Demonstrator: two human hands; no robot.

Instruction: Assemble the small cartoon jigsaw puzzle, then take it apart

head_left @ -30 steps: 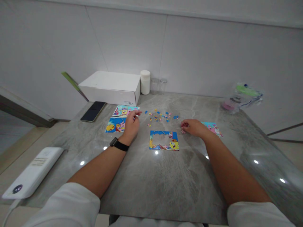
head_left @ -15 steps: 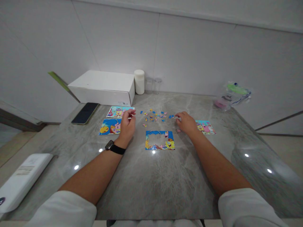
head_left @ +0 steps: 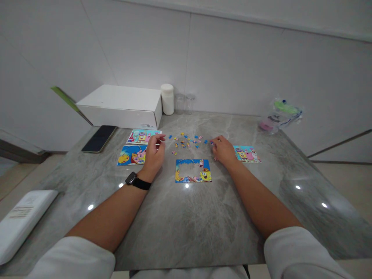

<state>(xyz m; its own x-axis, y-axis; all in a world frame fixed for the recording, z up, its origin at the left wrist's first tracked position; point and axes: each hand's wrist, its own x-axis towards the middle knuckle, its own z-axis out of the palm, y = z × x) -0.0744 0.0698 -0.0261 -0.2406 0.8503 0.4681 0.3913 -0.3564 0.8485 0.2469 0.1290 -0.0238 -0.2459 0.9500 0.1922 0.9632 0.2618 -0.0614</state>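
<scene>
In the head view, the right hand has shifted farther, its narrowed fingers now at the right end of the pieces, grip unclear, while the left hand, fingers loosely parted, overlaps a card and the nearer puzzle stays unfilled mid-board.

Right hand, right of centre, fingertips down at the right end of the scattered puzzle pieces! Left hand, left of centre, loosely curled, masking part of the blue picture card. Mid-frame, the puzzle border lies flat around a bare middle; upper left, a white box.
</scene>
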